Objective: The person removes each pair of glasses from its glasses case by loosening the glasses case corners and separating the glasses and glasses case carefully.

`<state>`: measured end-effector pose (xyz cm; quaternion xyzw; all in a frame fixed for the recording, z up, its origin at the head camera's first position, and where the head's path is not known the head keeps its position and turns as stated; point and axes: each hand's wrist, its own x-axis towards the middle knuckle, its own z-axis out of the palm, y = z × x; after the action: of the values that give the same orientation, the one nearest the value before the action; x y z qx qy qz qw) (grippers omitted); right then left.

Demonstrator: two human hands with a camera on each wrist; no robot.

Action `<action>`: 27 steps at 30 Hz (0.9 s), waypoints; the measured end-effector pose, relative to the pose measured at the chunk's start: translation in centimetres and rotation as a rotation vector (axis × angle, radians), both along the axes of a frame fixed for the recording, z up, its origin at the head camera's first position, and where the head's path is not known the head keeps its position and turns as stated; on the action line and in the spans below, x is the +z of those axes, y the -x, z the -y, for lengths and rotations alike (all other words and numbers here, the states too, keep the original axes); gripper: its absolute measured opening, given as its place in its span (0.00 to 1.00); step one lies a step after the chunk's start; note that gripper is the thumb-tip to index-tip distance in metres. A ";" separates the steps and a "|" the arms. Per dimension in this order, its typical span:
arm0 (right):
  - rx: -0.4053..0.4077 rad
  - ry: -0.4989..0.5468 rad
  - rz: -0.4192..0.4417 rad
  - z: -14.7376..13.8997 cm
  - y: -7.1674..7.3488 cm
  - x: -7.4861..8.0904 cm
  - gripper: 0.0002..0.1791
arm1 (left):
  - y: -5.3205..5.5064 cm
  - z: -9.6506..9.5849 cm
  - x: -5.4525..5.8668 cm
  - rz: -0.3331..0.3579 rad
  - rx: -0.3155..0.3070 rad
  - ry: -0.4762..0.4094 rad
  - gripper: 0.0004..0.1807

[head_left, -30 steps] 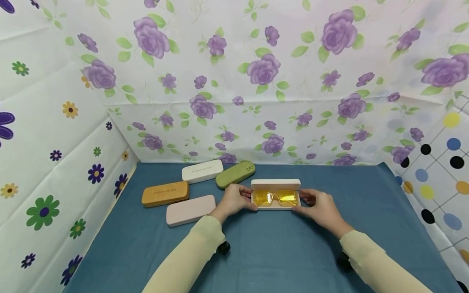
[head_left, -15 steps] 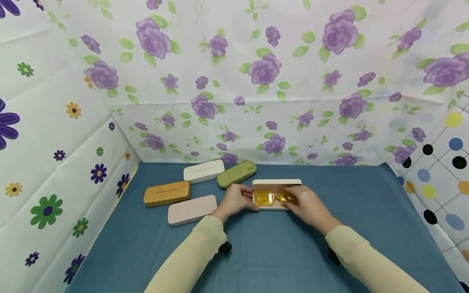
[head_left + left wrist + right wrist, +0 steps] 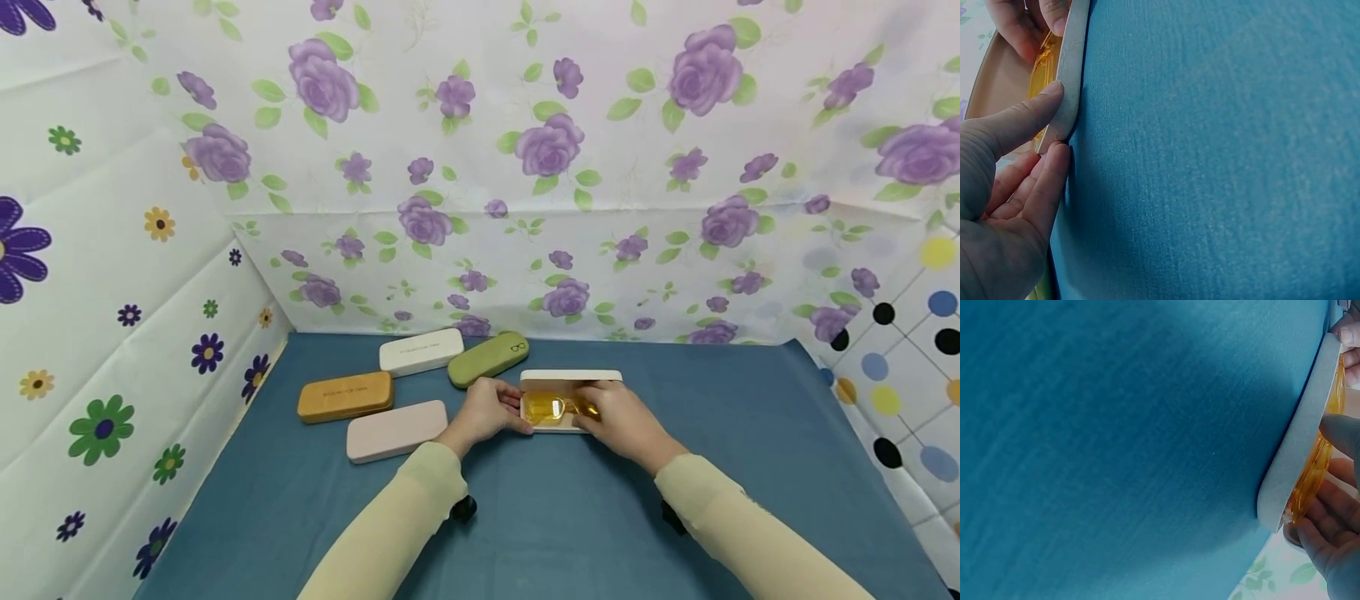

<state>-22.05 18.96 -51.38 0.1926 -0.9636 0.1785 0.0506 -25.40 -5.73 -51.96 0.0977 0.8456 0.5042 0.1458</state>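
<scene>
A white glasses case (image 3: 570,376) lies on the blue cloth with its lid raised at the back. Yellow-tinted glasses (image 3: 545,408) sit inside it, their right part covered by my right hand (image 3: 628,423). That hand pinches the glasses at their right side; in the right wrist view its thumb is at the front edge of the yellow lens (image 3: 1316,472) and the fingers are behind. My left hand (image 3: 486,410) holds the case's left end, thumb on the front wall (image 3: 1072,69) and fingertips against the corner below.
Left of the hands lie several shut glasses cases: a pink one (image 3: 396,432), an orange one (image 3: 346,397), a white one (image 3: 422,352) and a green one (image 3: 488,359). The pink case is close by my left wrist. A flowered sheet (image 3: 480,183) rises behind the blue cloth (image 3: 540,533).
My right hand has left the case's right end, moved left over the opening and taken hold of the glasses. My left hand has kept its grip on the case.
</scene>
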 end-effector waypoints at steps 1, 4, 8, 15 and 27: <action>-0.001 -0.004 -0.003 0.0 0.0 0.0 0.22 | 0.0 0.0 0.0 -0.001 -0.002 0.000 0.30; -0.004 -0.026 -0.020 0.1 -0.1 0.1 0.22 | 0.0 -0.1 0.0 -0.003 -0.010 0.003 0.29; 0.003 -0.055 -0.044 0.2 -0.2 0.1 0.22 | -0.1 -0.1 0.0 -0.003 -0.002 0.004 0.29; 0.006 -0.051 -0.081 0.2 -0.3 -0.8 0.21 | -0.2 0.0 -0.1 0.007 0.011 -0.006 0.29; 0.007 0.020 -0.087 0.1 0.1 -1.4 0.24 | -0.3 0.0 0.1 0.031 0.031 -0.022 0.29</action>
<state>-22.17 18.90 -52.76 0.2031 -0.9579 0.1798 0.0936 -25.09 -5.74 -51.86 0.0786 0.8390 0.5172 0.1498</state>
